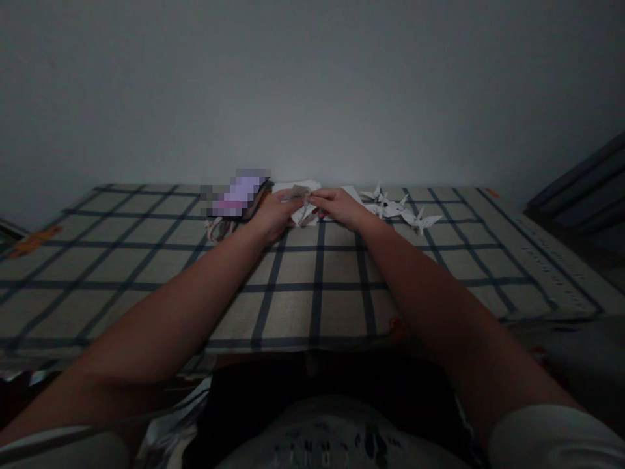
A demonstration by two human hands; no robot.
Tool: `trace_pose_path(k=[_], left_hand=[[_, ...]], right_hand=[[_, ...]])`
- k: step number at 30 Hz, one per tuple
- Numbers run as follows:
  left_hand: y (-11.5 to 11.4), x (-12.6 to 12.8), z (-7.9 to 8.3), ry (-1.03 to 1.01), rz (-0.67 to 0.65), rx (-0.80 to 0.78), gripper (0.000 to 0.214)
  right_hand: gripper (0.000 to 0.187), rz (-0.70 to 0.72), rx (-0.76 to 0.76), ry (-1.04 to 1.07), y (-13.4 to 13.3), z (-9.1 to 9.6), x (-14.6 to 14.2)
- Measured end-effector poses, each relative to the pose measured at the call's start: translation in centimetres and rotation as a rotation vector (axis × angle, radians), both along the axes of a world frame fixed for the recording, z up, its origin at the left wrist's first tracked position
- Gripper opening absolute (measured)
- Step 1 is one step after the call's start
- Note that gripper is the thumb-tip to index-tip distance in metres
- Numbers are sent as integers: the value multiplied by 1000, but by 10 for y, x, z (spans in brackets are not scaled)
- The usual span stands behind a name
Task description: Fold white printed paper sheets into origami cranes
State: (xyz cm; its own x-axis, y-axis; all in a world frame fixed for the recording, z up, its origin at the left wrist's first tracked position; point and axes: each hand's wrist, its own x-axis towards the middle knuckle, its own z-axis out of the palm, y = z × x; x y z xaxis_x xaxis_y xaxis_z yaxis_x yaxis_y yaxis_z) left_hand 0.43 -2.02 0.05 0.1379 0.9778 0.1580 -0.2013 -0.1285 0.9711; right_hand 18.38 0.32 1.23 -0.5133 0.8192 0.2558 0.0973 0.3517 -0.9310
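Note:
Both my arms reach forward over a checked cloth (312, 286) on a table. My left hand (277, 212) and my right hand (336, 203) meet at the far middle, fingers pinched on a small piece of folded white paper (303, 207). The paper is partly folded and lifted a little above the cloth. More white paper sheets (297, 187) lie just behind the hands.
Several folded white paper cranes (398, 208) lie on the cloth to the right of my hands. A blurred purple object (239, 194) with a cord (219, 228) sits to the left. A plain wall stands behind the table. A dark piece of furniture (581, 195) is at the right.

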Motion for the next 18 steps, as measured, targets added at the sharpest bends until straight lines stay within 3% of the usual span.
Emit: trace_pose_path(k=[5,13,18], left_hand=[[2,0,-2,29,9,-25,25],[-3,4,4,30,13,-66,23],[-3,4,4,33,-37,-40,31]], right_hand=[[21,7,31,-29,0,0,1],[24,-22,-67,28,2,-4,-1],[22,-73,-8,-25,0,0,1]])
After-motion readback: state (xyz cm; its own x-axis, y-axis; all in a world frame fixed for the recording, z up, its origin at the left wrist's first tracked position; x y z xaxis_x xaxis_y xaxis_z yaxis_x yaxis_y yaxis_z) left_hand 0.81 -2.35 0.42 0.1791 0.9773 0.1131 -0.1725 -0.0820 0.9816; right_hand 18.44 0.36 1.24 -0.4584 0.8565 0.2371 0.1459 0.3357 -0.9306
